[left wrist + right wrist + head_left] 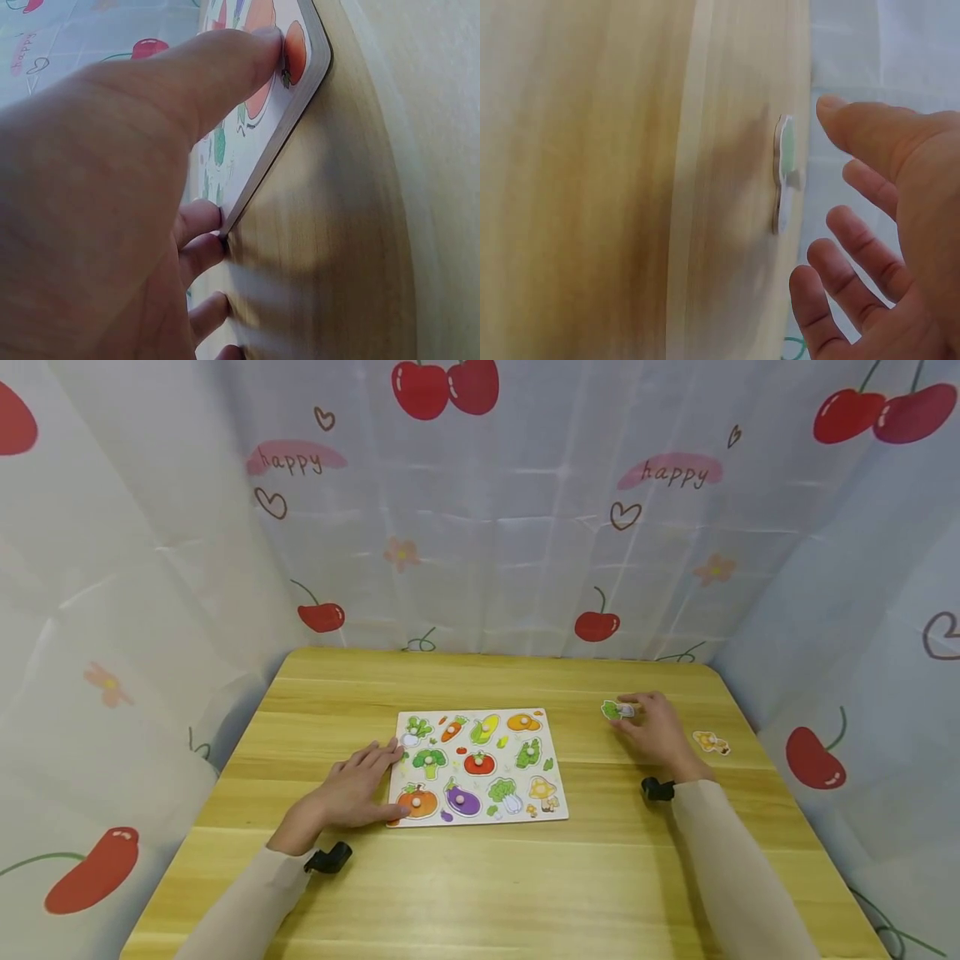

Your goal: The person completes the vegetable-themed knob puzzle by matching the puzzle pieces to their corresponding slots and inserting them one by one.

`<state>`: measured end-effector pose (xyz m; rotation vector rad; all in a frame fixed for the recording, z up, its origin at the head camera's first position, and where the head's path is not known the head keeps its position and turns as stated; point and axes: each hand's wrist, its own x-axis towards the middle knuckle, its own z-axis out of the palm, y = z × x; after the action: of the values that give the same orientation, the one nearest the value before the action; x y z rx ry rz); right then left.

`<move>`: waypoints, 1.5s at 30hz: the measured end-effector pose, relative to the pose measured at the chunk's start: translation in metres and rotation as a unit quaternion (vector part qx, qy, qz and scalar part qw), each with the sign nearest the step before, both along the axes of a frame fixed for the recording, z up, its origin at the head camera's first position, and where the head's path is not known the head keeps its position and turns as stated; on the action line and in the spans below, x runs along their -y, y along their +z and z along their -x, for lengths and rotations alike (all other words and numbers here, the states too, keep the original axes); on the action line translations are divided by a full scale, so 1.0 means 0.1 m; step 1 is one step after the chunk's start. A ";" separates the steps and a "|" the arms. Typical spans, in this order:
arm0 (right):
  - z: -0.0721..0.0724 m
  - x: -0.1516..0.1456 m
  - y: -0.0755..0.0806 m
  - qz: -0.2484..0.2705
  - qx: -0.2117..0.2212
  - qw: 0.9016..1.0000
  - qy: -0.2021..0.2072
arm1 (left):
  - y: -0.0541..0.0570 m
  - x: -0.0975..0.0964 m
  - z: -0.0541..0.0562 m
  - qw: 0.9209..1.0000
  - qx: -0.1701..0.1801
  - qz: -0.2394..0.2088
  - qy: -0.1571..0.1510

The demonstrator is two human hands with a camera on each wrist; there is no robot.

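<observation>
A white wooden vegetable puzzle board [450, 778] lies on the table. My left hand [354, 787] rests at its left edge, the thumb [247, 60] pressing on the board beside the pumpkin and the other fingers spread along the edge and the tabletop. To the right of the board, a cabbage puzzle piece [613, 710] with a small knob [796, 178] lies flat on the table. My right hand [654, 731] hovers over this piece; in the right wrist view its fingers are apart and loosely bent, with a gap to the knob.
A mushroom puzzle piece [711, 742] lies to the right of my right hand. The wooden table [480, 893] has rounded far corners. White curtains [480, 485] with cherry prints stand behind it and on both sides. A black wrist camera [328, 858] sits at the left cuff.
</observation>
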<state>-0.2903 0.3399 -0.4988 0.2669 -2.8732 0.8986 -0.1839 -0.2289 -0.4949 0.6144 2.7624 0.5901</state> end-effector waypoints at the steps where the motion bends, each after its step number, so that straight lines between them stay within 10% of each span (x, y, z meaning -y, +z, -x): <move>1: 0.02 -0.01 0.00 -0.001 0.002 1.000 0.001 | 0.00 0.00 0.00 1.000 0.000 0.000 0.000; 45: 0.26 -0.09 -0.19 0.010 0.018 1.000 -0.018 | -0.03 0.00 0.03 1.000 0.015 0.004 0.015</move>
<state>-0.3167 0.3493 -0.5176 0.1995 -2.8900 0.9353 -0.1871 -0.2294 -0.4979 0.5598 2.7491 0.5885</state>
